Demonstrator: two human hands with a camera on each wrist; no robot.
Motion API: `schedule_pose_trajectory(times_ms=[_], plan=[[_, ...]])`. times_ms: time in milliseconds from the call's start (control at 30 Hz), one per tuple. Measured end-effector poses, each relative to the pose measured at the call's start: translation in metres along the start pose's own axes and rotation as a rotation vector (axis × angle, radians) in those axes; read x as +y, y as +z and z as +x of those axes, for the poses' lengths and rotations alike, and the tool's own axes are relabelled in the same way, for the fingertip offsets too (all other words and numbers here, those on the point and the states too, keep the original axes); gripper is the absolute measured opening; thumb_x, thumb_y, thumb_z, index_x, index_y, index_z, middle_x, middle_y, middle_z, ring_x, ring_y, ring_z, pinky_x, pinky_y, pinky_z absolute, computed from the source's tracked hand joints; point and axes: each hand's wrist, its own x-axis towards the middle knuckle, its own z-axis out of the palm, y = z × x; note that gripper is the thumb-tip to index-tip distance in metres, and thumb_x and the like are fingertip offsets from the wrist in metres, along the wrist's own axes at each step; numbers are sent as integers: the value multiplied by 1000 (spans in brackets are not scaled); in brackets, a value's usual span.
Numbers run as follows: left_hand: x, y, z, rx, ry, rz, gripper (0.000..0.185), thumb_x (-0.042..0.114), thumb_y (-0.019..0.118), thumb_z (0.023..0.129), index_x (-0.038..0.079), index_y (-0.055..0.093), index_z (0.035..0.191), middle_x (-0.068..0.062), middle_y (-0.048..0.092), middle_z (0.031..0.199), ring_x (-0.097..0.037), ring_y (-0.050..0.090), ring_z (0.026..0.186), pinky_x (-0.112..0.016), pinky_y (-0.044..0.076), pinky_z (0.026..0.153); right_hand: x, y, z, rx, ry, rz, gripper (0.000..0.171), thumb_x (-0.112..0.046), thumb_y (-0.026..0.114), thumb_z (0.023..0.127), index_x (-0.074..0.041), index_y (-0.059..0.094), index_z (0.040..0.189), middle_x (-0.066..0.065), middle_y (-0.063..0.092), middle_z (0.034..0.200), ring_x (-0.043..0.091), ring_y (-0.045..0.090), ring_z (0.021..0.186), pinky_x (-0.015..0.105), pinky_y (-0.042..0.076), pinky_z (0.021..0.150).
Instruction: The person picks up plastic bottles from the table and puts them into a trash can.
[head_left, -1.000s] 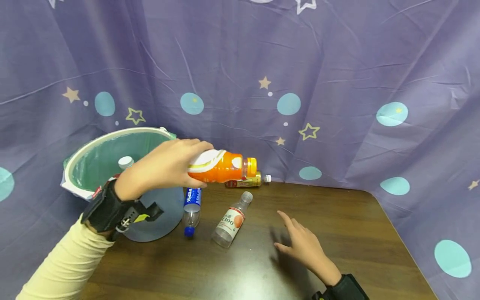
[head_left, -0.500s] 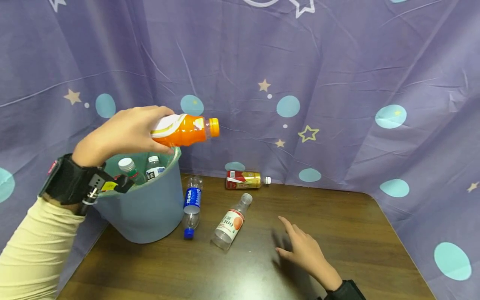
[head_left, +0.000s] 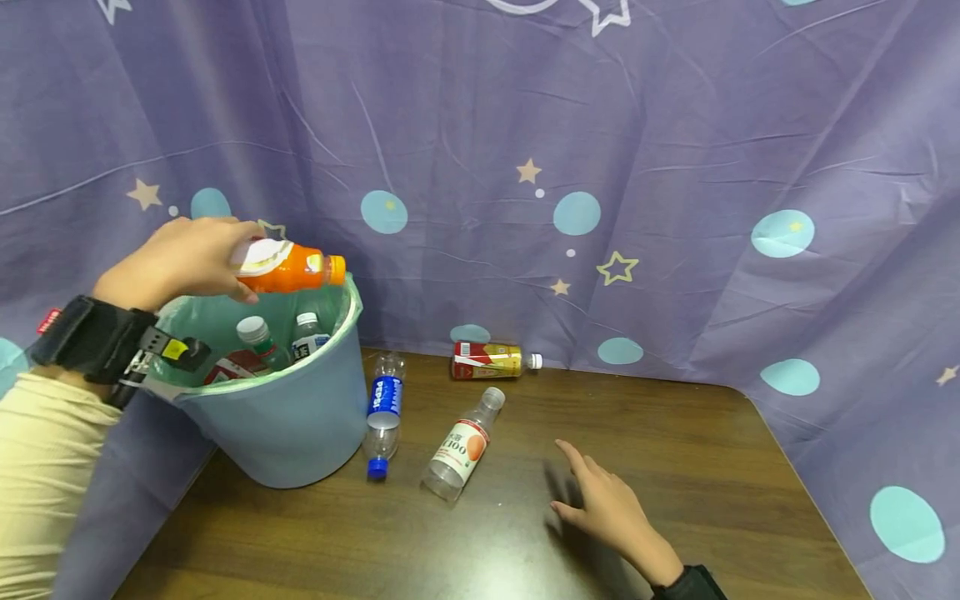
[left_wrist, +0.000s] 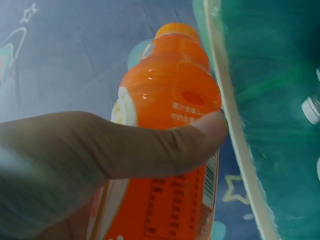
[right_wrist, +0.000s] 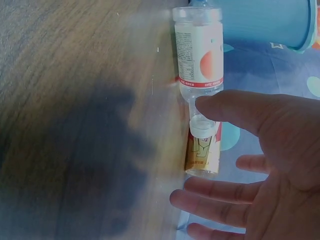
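Note:
My left hand (head_left: 180, 260) grips an orange drink bottle (head_left: 291, 268) with a yellow cap, lying sideways over the opening of the blue bin (head_left: 288, 433). In the left wrist view the thumb (left_wrist: 170, 150) lies across the orange bottle, and the bin's pale rim (left_wrist: 232, 115) runs just beside it. My right hand (head_left: 609, 507) is held over the right half of the table with its fingers spread and nothing in them. Nearest to it lies a clear bottle with a white label and a peach-coloured fruit (head_left: 461, 448).
A green liner covers the bin's inside, which holds a white-capped bottle (head_left: 258, 337) and another bottle (head_left: 307, 336). Beside the bin lies a Pepsi bottle (head_left: 385, 408) with a blue cap. A red and yellow bottle (head_left: 487, 361) lies by the purple curtain (head_left: 675, 167).
My left hand has carried the orange bottle leftward, from beside the bin to over its opening, rising and then lowering slightly. The right hand has stayed almost still.

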Motion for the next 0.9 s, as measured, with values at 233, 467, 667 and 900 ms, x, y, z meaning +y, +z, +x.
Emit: schedule_pose_trajectory(times_ms=[233, 467, 667, 900], plan=[[-9, 11, 6, -90, -6, 18, 77, 17, 94, 59, 4, 63, 128, -20, 69, 107, -35, 60, 91, -59, 43, 80, 1, 3, 0, -11, 6, 2, 90, -31, 90, 75, -15, 45, 151, 11, 70, 107, 29, 70, 86, 46, 58, 70], [-10, 23, 15, -171, 23, 103, 66, 10, 93, 55, 4, 68, 116, -15, 70, 98, -32, 62, 86, -59, 46, 82, 4, 5, -1, -33, 14, 16, 90, -31, 90, 75, -16, 45, 151, 11, 70, 107, 28, 70, 86, 47, 58, 72], [-6, 30, 17, -331, -27, 95, 74, -2, 87, 58, 2, 65, 129, -22, 70, 112, -31, 57, 86, -50, 47, 80, 5, 7, -3, -39, 23, 21, 89, -31, 90, 75, -15, 46, 150, 11, 69, 106, 26, 69, 84, 45, 57, 68], [-6, 38, 18, -557, -10, 29, 69, -5, 83, 65, -5, 61, 131, -29, 62, 122, -33, 57, 93, -41, 54, 71, 5, 8, -2, -51, 22, 39, 88, -30, 90, 75, -14, 46, 150, 9, 68, 102, 22, 67, 80, 41, 55, 64]])
